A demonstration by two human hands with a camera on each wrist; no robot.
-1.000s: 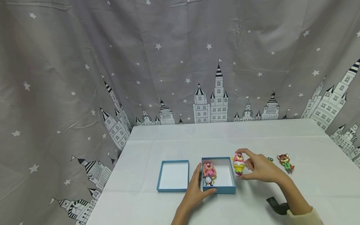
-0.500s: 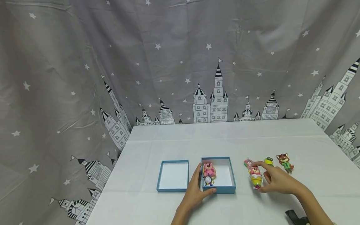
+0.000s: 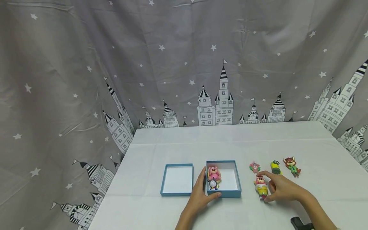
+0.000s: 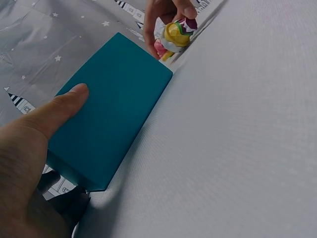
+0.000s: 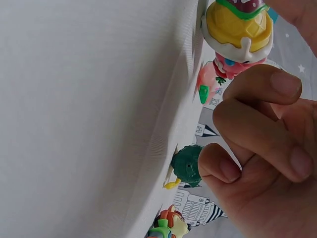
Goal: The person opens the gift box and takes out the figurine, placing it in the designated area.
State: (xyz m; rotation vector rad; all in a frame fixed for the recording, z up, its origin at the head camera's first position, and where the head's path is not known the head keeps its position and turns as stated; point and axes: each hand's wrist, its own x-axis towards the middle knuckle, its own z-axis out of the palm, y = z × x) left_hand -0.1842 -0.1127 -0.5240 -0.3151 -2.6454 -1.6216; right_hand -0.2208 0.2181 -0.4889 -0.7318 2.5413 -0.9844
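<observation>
A shallow blue box [image 3: 225, 194] stands mid-table. My left hand [image 3: 197, 197] holds its near left corner, thumb on the front wall and fingers along the left side. Inside are a pink bear figurine [image 3: 214, 174] and a small dark-blue and white figurine [image 3: 213, 184]. To the right of the box, my right hand [image 3: 283, 187] pinches a pink-headed figurine with a yellow cone-shaped body [image 3: 261, 189] between index finger and thumb, low over the table. In the right wrist view, the other fingers [image 5: 257, 131] curl beside this figurine [image 5: 240, 27].
Just behind the held figurine lies a small pink figurine [image 3: 254, 166]. A yellow and green figurine [image 3: 275, 167] and a fox figurine in green [image 3: 291, 166] lie farther right. The blue-rimmed lid [image 3: 177, 193] lies left of the box. A grey curtain [image 3: 172, 64] hangs behind the table [image 3: 161, 143].
My right hand has carried the cone figurine from beside the box's right wall to the right and nearer me, uncovering the small pink figurine. The left hand and box stay put.
</observation>
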